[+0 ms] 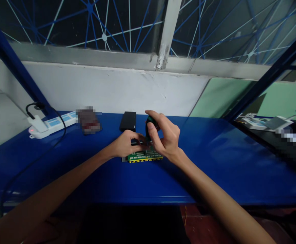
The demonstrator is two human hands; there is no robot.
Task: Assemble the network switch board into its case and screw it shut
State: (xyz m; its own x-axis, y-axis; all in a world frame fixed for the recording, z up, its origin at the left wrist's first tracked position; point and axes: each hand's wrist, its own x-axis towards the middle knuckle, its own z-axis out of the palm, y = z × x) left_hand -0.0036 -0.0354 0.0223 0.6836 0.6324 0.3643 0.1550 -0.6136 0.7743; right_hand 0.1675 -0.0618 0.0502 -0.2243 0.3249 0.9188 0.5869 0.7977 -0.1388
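Glossy blue workbench bearing a green, yellow-edged circuit board; above the board, right hand clasps a dark-handled upright screwdriver; left hand, pinch indiscernible, apparently steadies its shaft.

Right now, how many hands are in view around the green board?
2. The left hand reaches over the green board from its left; the right hand, above the board, grips a dark-handled tool. Neither is hidden.
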